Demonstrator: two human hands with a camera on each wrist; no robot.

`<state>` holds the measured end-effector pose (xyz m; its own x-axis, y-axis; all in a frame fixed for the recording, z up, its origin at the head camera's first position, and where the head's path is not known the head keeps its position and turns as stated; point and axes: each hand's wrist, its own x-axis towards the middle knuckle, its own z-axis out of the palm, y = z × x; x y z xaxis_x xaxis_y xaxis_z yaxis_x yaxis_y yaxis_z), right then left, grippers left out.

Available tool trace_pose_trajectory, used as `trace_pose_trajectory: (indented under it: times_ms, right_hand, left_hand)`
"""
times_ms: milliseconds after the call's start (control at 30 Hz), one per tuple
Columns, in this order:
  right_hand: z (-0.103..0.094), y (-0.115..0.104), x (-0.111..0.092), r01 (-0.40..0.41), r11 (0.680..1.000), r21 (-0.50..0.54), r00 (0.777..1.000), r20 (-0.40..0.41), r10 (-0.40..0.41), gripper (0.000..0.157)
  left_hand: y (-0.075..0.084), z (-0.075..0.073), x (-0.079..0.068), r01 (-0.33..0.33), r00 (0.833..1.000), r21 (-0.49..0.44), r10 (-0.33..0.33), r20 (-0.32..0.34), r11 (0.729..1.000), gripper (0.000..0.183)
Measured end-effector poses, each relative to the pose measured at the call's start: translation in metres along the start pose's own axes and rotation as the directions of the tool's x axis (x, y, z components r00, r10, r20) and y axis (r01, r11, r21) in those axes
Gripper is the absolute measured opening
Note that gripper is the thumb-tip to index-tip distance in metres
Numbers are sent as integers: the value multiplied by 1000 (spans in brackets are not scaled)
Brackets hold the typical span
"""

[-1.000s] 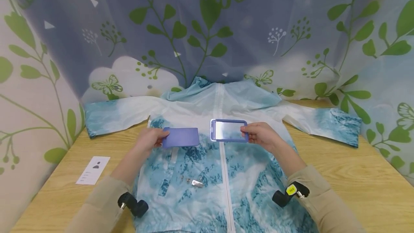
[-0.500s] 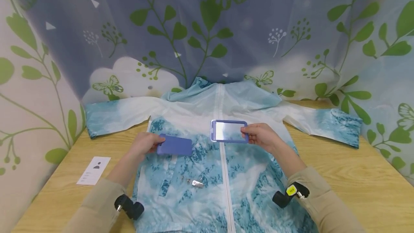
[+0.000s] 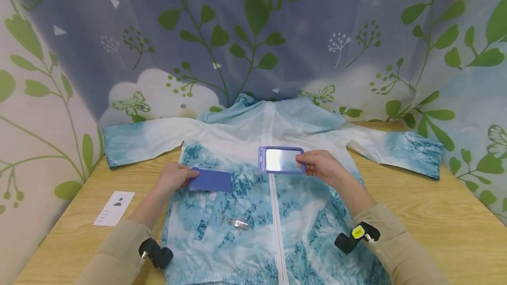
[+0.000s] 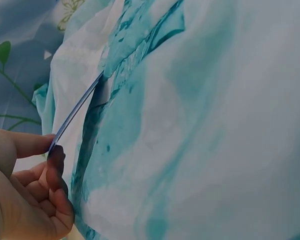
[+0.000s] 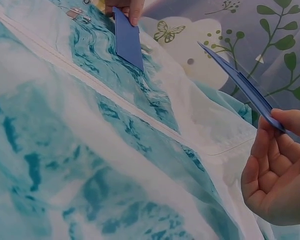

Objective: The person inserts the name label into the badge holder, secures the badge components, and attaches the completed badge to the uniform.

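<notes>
My left hand (image 3: 174,177) pinches one end of a flat blue-purple panel (image 3: 211,180) between thumb and fingers. In the left wrist view this panel (image 4: 75,115) shows edge-on as a thin strip. To the right, my right hand (image 3: 321,166) pinches the end of a blue-purple badge holder (image 3: 281,160) with a raised rim and a shiny window. The right wrist view has the holder (image 5: 245,87) from the side, tilted, with the panel (image 5: 128,40) apart from it. Both are held above a teal-and-white hooded jacket (image 3: 313,219) with a white zip.
A small metal clip (image 3: 241,224) lies on the jacket front with tiny metal bits beside it. On the wooden table (image 3: 428,214), at the left, lies a white card (image 3: 114,208) with a person icon. A leaf-patterned curtain (image 3: 301,34) hangs behind and at the sides.
My left hand has moved left and toward me with the panel, away from the badge holder. The right hand is almost still; glare on the holder's window has brightened.
</notes>
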<state>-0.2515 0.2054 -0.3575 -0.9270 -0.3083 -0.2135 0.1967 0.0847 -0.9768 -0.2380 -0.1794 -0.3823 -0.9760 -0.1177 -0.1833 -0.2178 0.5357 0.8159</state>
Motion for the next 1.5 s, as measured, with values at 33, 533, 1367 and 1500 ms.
trace_pose_trajectory:
  times_ms: [33,533,1367,1500]
  right_hand:
    - [0,0,0,0,1000,-1,1000,-2,0,20]
    - [3,1,3,-13,999,-29,999,-36,12,19]
    - [0,3,1,10,1000,-10,1000,11,-10,21]
    - [-1,4,2,6,1000,-10,1000,12,-6,22]
  left_hand:
    - [0,0,0,-9,1000,30,10,-9,999,22]
    - [0,-6,-6,-33,999,208,41,-35,978,28]
    - [-37,-65,-13,-164,986,245,155,55,956,52]
    - [-47,-80,-18,-152,988,242,144,52,958,58]
